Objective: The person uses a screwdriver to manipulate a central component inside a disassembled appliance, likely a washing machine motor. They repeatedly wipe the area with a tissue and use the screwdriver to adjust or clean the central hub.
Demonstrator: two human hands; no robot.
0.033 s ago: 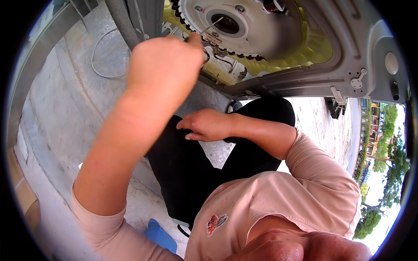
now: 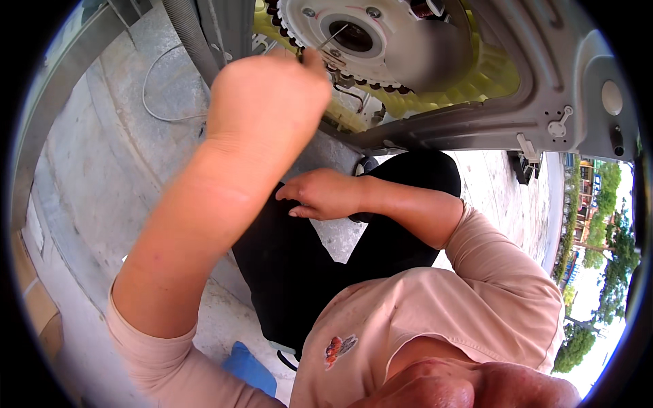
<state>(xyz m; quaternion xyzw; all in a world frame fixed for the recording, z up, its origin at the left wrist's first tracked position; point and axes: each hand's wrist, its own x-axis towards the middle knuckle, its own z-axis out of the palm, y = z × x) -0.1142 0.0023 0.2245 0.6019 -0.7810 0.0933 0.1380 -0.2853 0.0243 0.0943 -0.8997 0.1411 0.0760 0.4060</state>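
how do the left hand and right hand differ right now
The left hand grips a thin metal rod; the right hand is relaxed, nothing visible in it.

The left hand is up near the white toothed disc; the right hand is over the black trousers.

Both are bare.

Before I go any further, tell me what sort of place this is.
Probably an open-air repair spot: a machine with its inner wheel exposed, a stained floor around it, and trees in daylight beyond.
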